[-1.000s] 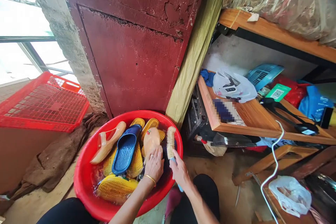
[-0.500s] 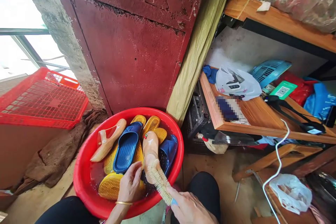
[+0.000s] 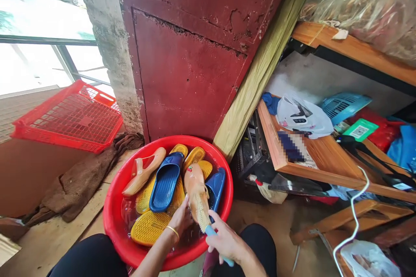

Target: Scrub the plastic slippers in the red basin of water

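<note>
My right hand [image 3: 227, 239] grips the blue handle of a scrub brush [image 3: 204, 218]. Its pale bristles lie inside the heel end of a beige plastic shoe [image 3: 194, 178]. At that shoe's left side is my left hand [image 3: 182, 220], closed on its edge, with some fingers hidden. A red basin [image 3: 112, 229] holds the shoe along with water. Also in it are a blue slipper [image 3: 165, 184], a second blue slipper [image 3: 216, 188] at the right, a yellow slipper sole [image 3: 147, 228] and several more yellow slippers. The other beige shoe [image 3: 144, 173] leans on the basin's left wall.
A red door [image 3: 191, 69] rises right behind the basin. On the left, a red plastic crate [image 3: 86, 119] rests near a brown cloth [image 3: 76, 190]. To the right stands a wooden shelf [image 3: 325, 173] with bags, a blue fan cover [image 3: 346, 106] and a white cable [image 3: 355, 220].
My left hand has moved from beside the beige shoe to gripping its side. The brush has turned more in line with the shoe, its bristles now inside. The camera view has shifted left.
</note>
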Demonstrator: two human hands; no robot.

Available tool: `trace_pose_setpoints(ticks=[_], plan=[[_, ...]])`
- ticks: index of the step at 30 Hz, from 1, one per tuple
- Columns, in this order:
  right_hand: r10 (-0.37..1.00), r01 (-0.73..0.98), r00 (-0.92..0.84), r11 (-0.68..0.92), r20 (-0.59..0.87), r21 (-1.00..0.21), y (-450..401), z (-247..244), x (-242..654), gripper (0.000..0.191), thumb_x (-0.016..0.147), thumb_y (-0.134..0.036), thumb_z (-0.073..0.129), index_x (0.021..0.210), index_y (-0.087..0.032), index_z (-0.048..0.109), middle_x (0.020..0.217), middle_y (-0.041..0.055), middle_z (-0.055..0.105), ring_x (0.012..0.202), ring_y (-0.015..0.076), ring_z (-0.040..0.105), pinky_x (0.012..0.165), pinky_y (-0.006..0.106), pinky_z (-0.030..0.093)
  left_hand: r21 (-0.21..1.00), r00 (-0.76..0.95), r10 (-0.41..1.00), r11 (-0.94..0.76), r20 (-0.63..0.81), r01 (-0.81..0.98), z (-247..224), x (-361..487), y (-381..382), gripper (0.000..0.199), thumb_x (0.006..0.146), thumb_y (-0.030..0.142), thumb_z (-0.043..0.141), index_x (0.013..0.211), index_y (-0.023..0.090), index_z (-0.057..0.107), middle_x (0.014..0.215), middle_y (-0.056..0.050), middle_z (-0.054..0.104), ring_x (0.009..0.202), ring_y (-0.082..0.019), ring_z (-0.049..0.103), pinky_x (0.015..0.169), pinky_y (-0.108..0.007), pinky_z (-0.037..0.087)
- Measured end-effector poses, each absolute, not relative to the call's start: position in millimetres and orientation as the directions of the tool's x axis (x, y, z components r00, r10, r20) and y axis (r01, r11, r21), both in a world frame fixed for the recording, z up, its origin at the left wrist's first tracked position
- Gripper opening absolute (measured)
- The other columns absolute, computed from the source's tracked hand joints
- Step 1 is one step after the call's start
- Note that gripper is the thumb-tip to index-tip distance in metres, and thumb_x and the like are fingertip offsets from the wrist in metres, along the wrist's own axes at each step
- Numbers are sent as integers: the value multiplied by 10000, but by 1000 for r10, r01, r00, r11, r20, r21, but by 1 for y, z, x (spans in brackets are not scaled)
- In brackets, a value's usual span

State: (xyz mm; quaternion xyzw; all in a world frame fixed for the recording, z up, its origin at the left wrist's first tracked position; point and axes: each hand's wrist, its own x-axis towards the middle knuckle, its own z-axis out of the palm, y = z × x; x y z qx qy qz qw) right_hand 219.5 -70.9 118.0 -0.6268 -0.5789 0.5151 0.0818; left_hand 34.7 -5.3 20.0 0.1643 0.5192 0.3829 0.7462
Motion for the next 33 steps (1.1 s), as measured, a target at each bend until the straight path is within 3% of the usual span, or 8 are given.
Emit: trace_pose_setpoints(ticks=[2,4,6,8,12,18,26,33], plan=[[826,679,-224,-248,-517,-691,-77,121,228,976,716,-142,522,1623,-315,205,1454,162,558,653,167,726,457,223,521,614,147,725,658,-673,-435,20,33,-2,829,732,851,525,1209,183,636,912,-80,732,762,-203,686,717,-324,510],[884,766,-230,-94,-406,-636,-83,123,238,969,682,-101,510,1601,-324,300,1502,130,530,921,234,745,668,284,602,625,89,726,642,-682,-444,19,29,2,863,715,867,529,1210,168,636,819,-28,697,665,-155,631,661,-278,473],[935,854,-224,52,-276,-518,-88,123,247,920,684,-66,488,1563,-322,399,1493,93,550,1221,268,638,945,334,557,642,91,743,626,-663,-443,18,27,5,812,696,843,588,1110,149,676,793,-23,682,661,-142,614,657,-261,466],[954,927,-204,117,-220,-356,-94,120,252,833,740,-55,466,1528,-326,462,1438,86,599,1263,276,609,1042,361,498,652,136,761,620,-634,-436,19,28,4,717,684,778,674,1037,154,692,846,-52,706,734,-166,645,675,-269,484],[948,971,-218,186,-230,-152,-97,113,242,644,896,-135,450,1497,-362,497,1246,101,704,993,288,721,895,371,552,604,221,767,620,-603,-501,23,37,-4,607,715,683,718,1123,240,638,1088,-82,724,930,-246,692,726,-357,555],[976,990,-127,114,-175,-86,-34,118,177,518,918,-87,412,1393,-192,592,1172,165,716,1023,318,707,895,416,533,615,209,768,618,-605,-490,21,40,-8,574,758,679,689,1181,298,612,1096,-45,718,919,-223,695,741,-356,575],[913,929,-366,348,-178,-124,-22,135,182,278,897,-147,510,1106,-235,670,912,69,726,818,235,709,750,304,507,386,340,681,679,-649,-625,36,33,-4,697,877,685,532,1376,202,583,1118,-129,765,939,-287,747,779,-400,592],[887,901,-418,432,-195,31,-68,137,201,366,872,-145,536,1214,-242,626,962,67,723,758,231,716,720,303,535,334,225,704,561,-673,-757,50,40,-3,575,933,490,582,1404,160,589,1174,-144,766,997,-273,758,930,-396,587]])
